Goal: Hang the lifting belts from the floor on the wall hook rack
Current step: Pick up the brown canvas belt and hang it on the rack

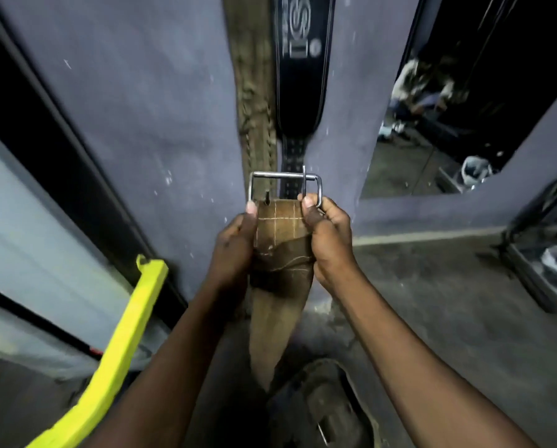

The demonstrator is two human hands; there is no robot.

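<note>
I hold a brown leather lifting belt (pixel 282 253) upright by its buckle end, close to the grey wall. My left hand (pixel 235 244) grips its left edge and my right hand (pixel 330 237) grips its right edge, fingers by the steel buckle (pixel 285 187). The belt's tail hangs down towards the floor. Two belts hang on the wall above: a worn brown one (pixel 254 101) and a black one with white lettering (pixel 303 69). The hook rack itself is out of view. Another dark belt (pixel 322 405) lies curled on the floor below my hands.
A yellow bar (pixel 122 344) slants up at the lower left beside a dark-framed panel. A mirror (pixel 448 118) on the right reflects gym clutter. Dark equipment (pixel 548 260) stands on the concrete floor at the far right.
</note>
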